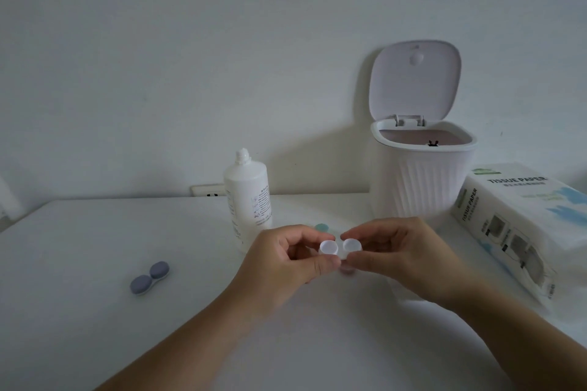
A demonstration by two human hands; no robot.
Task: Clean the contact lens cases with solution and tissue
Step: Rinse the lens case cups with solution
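A clear, uncapped contact lens case (339,247) with two round wells is held above the white table between both hands. My left hand (286,260) pinches its left end, and my right hand (397,251) pinches its right end. A pale green cap (321,227) lies on the table just behind the hands. The white solution bottle (247,197) stands uncapped behind my left hand. A second lens case with grey-blue caps (150,277) lies closed on the table at the left. The tissue paper pack (524,225) lies at the right.
A small white ribbed bin (422,174) stands at the back right with its lid tipped up. A wall socket (208,190) sits behind the table's far edge. The white table (95,232) runs left to a rounded corner.
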